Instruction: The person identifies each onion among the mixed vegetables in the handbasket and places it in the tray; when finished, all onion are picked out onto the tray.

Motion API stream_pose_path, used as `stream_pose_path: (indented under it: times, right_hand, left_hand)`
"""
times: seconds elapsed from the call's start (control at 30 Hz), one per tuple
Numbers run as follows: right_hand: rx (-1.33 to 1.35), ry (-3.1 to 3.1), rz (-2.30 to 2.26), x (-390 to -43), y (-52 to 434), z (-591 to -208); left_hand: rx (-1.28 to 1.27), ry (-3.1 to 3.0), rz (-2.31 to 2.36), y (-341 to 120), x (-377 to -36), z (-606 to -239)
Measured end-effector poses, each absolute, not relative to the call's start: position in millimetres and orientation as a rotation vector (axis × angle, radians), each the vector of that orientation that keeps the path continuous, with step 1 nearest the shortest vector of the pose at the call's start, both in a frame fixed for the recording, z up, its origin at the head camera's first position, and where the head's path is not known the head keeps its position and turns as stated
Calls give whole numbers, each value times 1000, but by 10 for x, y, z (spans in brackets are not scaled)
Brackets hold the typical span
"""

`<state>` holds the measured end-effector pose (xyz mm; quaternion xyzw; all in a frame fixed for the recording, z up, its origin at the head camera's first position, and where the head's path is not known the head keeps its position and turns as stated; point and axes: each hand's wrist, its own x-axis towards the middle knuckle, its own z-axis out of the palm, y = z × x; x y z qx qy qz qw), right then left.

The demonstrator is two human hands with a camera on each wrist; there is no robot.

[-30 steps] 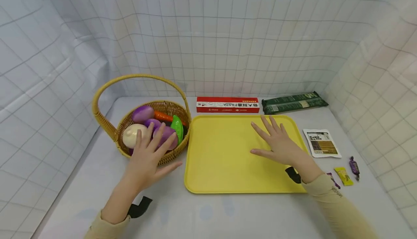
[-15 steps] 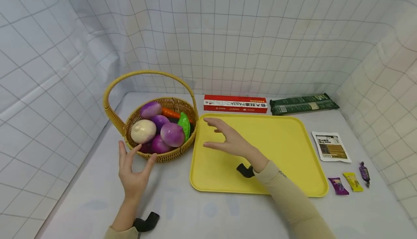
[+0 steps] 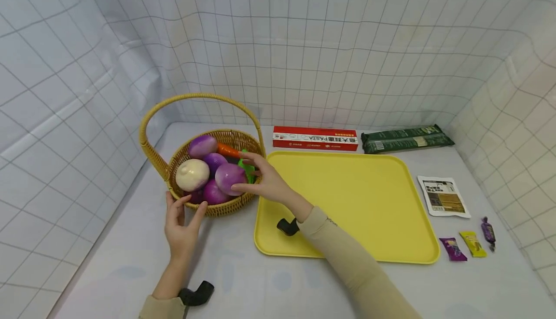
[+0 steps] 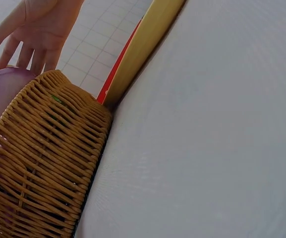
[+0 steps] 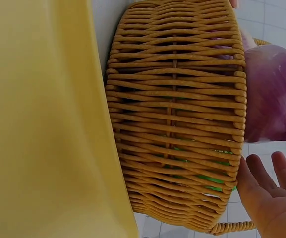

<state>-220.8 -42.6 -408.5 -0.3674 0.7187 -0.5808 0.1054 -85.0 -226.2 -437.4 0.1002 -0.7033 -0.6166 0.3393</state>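
Wicker basket (image 3: 226, 209) sat upright on the white table (image 3: 226, 280), left of the yellow tray (image 3: 360, 203); tan-brown weave, gaps between strands, thin arched handle (image 3: 201, 95) over the top. Inside, glossy round stuff: purple onion (image 3: 229, 178) at front right, pale streaks, blunt tip, bulging above the rim; more purple pieces around it; white bulb (image 3: 192, 174) at left; orange carrot (image 3: 228, 150) toward the back; bright green vegetable (image 3: 249, 170) at right, partly hidden by fingers. Right hand (image 3: 270, 184) was over the basket's right side, fingers apart and loosely bent, thumb by the purple onion, no grip on it; couldn't tell if touching. Left hand (image 3: 180, 229) was at the front left rim, thumb and fingers apart, slightly bent, not gripping; contact unclear. Red box (image 3: 314, 144) and green packet (image 3: 404, 140) lay behind the tray
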Motion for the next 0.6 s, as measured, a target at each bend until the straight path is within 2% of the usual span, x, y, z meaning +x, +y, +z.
stream_pose_path:
  times: [0.2, 0.6]
  right_hand:
    - [-1022, 2106, -1663, -2226, -525, -4096]
    - [-1066, 2131, -1604, -2250, -515, -4103]
  left_hand:
    - [281, -1834, -1606, -2278, -863, -4400]
    - [295, -1835, -1608, -2286, -865, -4399]
